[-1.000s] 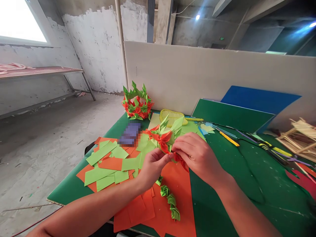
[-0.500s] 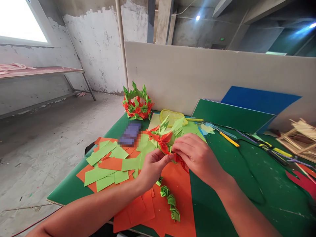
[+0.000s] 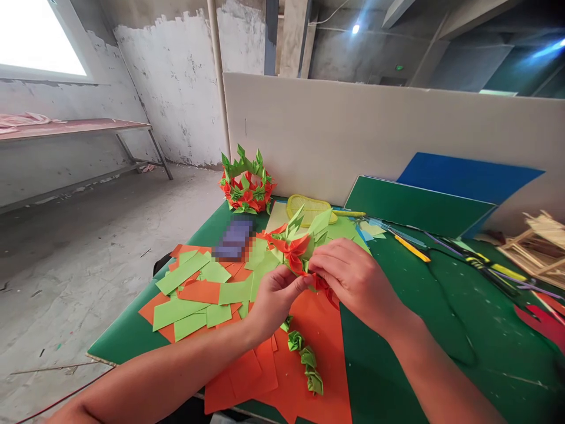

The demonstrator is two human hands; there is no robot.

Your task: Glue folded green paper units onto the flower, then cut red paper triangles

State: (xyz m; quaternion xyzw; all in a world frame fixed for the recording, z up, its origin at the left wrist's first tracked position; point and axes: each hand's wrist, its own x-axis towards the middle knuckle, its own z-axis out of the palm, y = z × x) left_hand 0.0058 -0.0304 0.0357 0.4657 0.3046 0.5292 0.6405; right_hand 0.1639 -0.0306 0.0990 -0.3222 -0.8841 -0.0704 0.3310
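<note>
Both hands pinch a folded-paper piece [image 3: 295, 252] with orange petals and pointed green leaves, held above the table. My left hand [image 3: 277, 294] is closed on its lower edge, thumb and fingers pressed together. On the right side, the curled fingers of my right hand [image 3: 355, 280] grip the piece close to an orange flower. My fingers hide part of where they touch the paper. Below them a row of folded green paper roses [image 3: 308, 356] lies on a large orange sheet [image 3: 331, 371].
Loose green and orange paper strips [image 3: 189, 324] spread over the table's left side. Behind stand a folded-paper crown [image 3: 247, 199], a pixelated phone-like object [image 3: 233, 238] and a yellow net [image 3: 309, 207]. A yellow-handled tool [image 3: 411, 248] and a wooden frame [image 3: 536, 250] lie to the right.
The view has shifted very slightly. Both hands keep nearly the same grip on the folded-paper piece.
</note>
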